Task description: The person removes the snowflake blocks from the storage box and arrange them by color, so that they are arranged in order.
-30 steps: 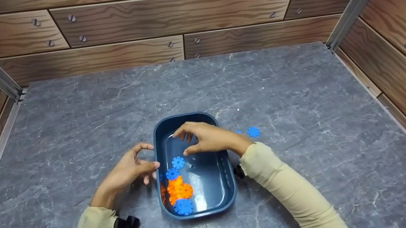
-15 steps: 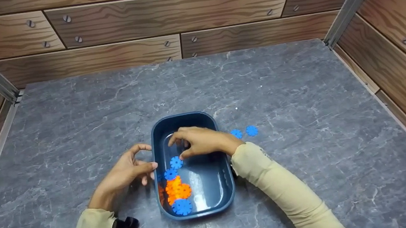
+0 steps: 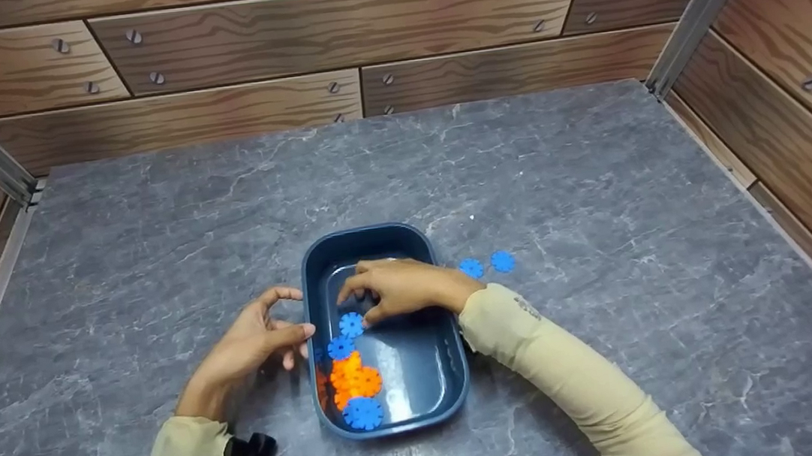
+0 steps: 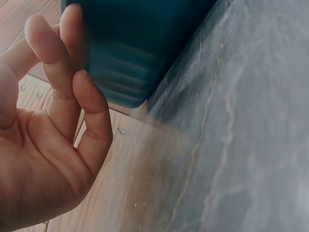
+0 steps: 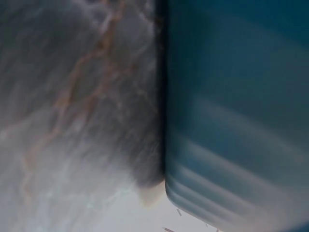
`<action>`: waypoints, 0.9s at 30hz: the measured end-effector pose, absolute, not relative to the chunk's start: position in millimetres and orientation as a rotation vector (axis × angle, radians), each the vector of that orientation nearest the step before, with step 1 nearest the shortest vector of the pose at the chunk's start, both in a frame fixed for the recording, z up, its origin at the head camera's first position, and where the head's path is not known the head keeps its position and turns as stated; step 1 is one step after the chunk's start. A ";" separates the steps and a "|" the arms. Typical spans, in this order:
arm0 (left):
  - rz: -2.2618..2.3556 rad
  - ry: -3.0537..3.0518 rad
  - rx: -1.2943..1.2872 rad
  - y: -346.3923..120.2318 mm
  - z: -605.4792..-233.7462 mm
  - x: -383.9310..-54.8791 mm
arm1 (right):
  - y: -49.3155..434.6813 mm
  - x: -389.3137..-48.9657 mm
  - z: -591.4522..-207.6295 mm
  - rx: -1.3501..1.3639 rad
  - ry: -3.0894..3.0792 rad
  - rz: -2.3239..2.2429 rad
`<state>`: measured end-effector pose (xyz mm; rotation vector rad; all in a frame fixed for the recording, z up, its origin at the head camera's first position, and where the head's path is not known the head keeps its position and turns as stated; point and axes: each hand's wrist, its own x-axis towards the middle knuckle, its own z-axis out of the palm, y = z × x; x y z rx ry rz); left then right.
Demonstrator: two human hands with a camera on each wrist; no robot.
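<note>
A dark blue rectangular bin holds blue and orange notched discs along its left side. The orange discs lie in a cluster, with a larger blue disc below them and smaller blue discs above. My right hand reaches inside the bin, fingers bent and thumb tip at the edge of the topmost blue disc. Nothing shows between its fingertips. Beside the bin's left wall is my left hand, its thumb and fingertips at the rim and outer side. The left wrist view shows loosely bent fingers against that wall.
Two blue discs lie on the grey marbled table, right of the bin. Wood-patterned panels stand at the back and sides. The right wrist view shows only the bin's outer wall and table; the right hand is hidden there.
My right hand has moved slightly left and down inside the bin, bringing its thumb to the upper blue disc. More of the two outside discs now shows. The left hand stays put.
</note>
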<state>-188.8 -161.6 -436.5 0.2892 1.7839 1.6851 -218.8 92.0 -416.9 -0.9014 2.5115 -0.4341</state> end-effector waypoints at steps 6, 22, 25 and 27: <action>1.693 1.776 0.279 -161.5 -438.3 -188.0 | 89.4 -216.7 -419.4 -0.918 2.505 -0.372; 1.695 1.773 0.309 -161.8 -437.6 -188.3 | 87.0 -215.2 -424.4 -0.982 2.509 -0.364; 1.701 1.773 0.309 -161.9 -438.0 -188.7 | 86.7 -215.5 -424.5 -1.004 2.517 -0.343; 1.705 1.770 0.306 -161.9 -438.5 -188.7 | 86.7 -215.3 -424.6 -1.022 2.520 -0.324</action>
